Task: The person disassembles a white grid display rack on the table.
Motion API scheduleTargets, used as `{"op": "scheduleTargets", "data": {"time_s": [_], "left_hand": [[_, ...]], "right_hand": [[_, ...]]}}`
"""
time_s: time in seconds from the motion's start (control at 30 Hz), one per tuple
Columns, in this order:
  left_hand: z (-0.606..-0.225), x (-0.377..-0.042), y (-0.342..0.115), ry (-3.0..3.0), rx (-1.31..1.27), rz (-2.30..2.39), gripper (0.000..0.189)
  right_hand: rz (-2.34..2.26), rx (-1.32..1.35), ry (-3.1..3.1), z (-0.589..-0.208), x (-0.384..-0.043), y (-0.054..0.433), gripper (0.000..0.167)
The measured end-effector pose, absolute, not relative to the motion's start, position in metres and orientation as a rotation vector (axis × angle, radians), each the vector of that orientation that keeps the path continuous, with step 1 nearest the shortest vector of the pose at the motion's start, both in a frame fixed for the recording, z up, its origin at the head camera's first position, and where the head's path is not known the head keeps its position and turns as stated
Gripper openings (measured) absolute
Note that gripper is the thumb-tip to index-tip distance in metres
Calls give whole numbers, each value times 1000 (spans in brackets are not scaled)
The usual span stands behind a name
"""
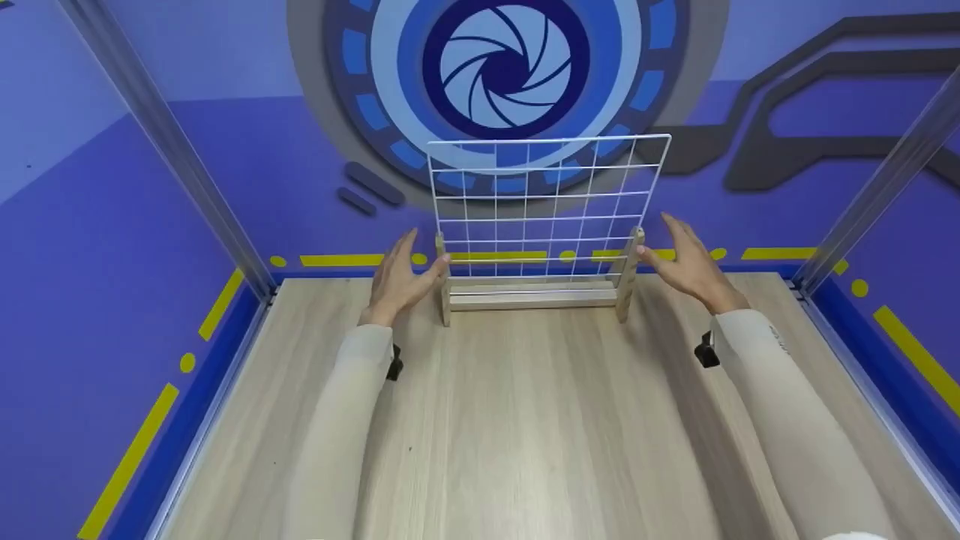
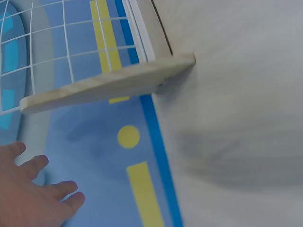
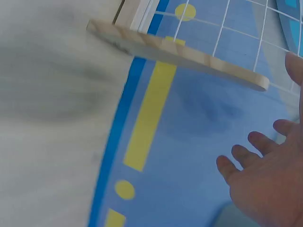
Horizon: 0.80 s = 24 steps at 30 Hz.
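Observation:
A white wire grid panel (image 1: pixel 540 196) stands upright in a wooden stand (image 1: pixel 532 303) at the back of the table. My left hand (image 1: pixel 401 283) is beside the stand's left wooden side piece (image 2: pixel 109 84), fingers spread and relaxed, thumb tip near the wood. On the other side, my right hand (image 1: pixel 691 262) is held the same way by the right side piece (image 3: pixel 180 54), its thumb close to the top of that post. Neither hand grips anything. Both wrist views show the fingers apart from the wood.
The wood-grain table (image 1: pixel 540 435) stretches in front of the stand. A blue printed wall (image 1: pixel 247 180) rises right behind it, with metal corner posts (image 1: pixel 172 142) at the sides. Each wrist carries a black camera mount (image 1: pixel 706 351).

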<state>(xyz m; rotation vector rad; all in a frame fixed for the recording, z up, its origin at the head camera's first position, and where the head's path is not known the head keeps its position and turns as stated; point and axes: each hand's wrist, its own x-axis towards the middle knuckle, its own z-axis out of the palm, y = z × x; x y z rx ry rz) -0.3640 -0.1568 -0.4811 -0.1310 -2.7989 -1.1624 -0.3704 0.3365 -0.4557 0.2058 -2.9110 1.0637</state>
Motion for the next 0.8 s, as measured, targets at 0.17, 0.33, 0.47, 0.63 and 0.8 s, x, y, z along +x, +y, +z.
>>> {"op": "scheduleTargets", "data": {"time_s": [0.17, 0.33, 0.47, 0.63, 0.8], "left_hand": [[-490, -375, -141, -2682, -113, -1417, 92], [-497, -383, -129, -2546, -126, -1601, 78], [-501, -389, -124, -2446, -82, -1784, 71], [-503, -393, -121, -2352, -52, -1882, 62], [-502, -395, -115, -2294, -86, -1886, 55]], "right_hand": [[1313, 233, -2807, -470, -380, 327, 80], [1485, 245, -2698, -480, -387, 316, 71], [1663, 223, -2574, -485, -388, 308, 64], [1715, 180, -2494, -489, -386, 300, 60], [1709, 83, -2452, -491, -383, 296, 58]]}}
